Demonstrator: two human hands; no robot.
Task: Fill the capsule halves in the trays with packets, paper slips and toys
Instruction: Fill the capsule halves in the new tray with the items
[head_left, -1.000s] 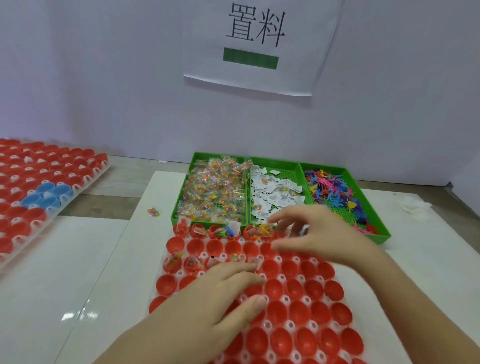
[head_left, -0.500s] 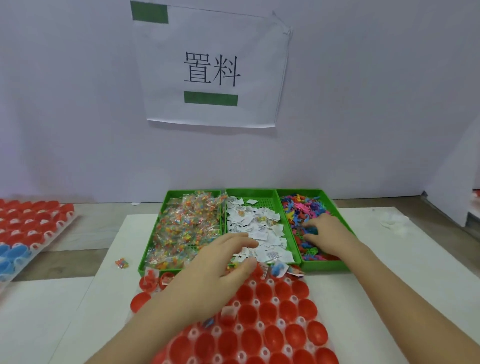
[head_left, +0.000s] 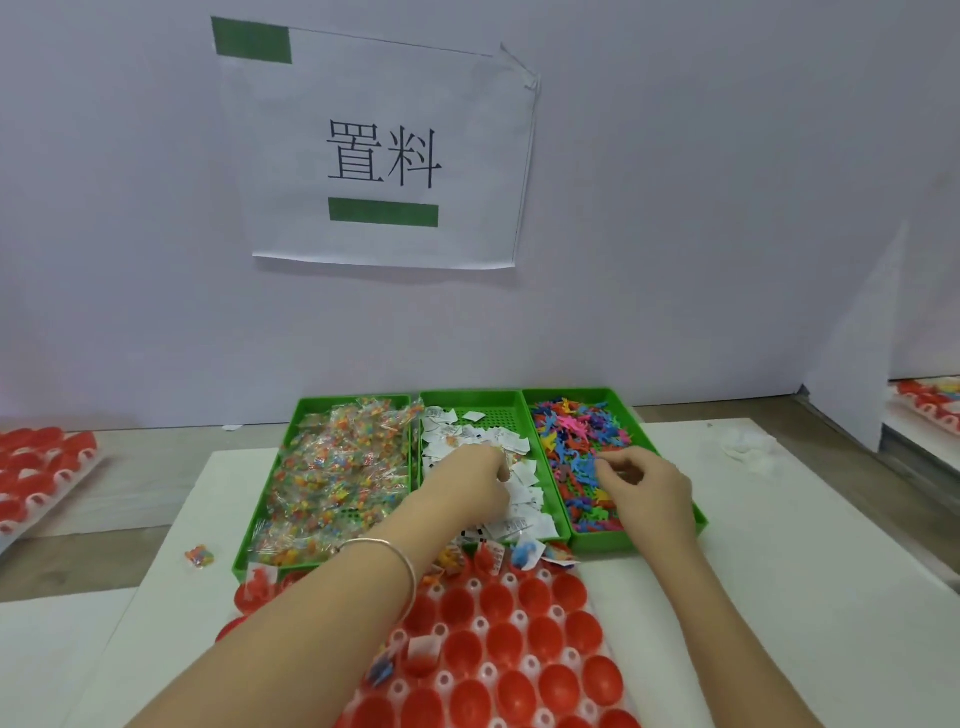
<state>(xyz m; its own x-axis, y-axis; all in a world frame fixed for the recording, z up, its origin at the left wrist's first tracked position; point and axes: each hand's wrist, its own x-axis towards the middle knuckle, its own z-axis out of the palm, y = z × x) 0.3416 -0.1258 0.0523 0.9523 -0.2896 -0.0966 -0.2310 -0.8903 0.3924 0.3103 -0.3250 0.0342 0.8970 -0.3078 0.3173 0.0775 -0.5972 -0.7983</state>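
As both arms reach past the capsule tray (head_left: 529, 665), your L hand (head_left: 467, 483) is down in the middle green bin (head_left: 467, 399), fingers curled into the paper slips (head_left: 519, 447). Can't tell if a slip is actually pinched, since the fingertips are hidden behind the knuckles. Your R hand (head_left: 649, 493) sits near it, over the right green bin (head_left: 618, 402), thumb and forefinger drawn together at the toys (head_left: 571, 431), a mix of pink, blue, orange etc. Whether a toy is caught btwn them isn't clear either.

Left of your L hand, the left green bin (head_left: 270, 499) is heaped w/ clear packets (head_left: 337, 478) of coloured bits. All three bins stand side by side, walls touching.

Under both forearms, on your side of the bins, the capsule tray lies on the white board (head_left: 779, 571) w/ its red capsule halves (head_left: 535, 595) open side up. The row nearest the bins, just below your L wrist, has slips and toys in it. Another half by your L forearm holds a slip, w/ a small blue toy in the half next to it.

A thin bracelet (head_left: 395, 551) rings your L wrist. Further left of the L arm, one stray packet (head_left: 199, 555) lies on the board, and well beyond that is a second tray (head_left: 36, 467) of red halves. Past both hands, a paper sign (head_left: 384, 156) hangs on the wall.
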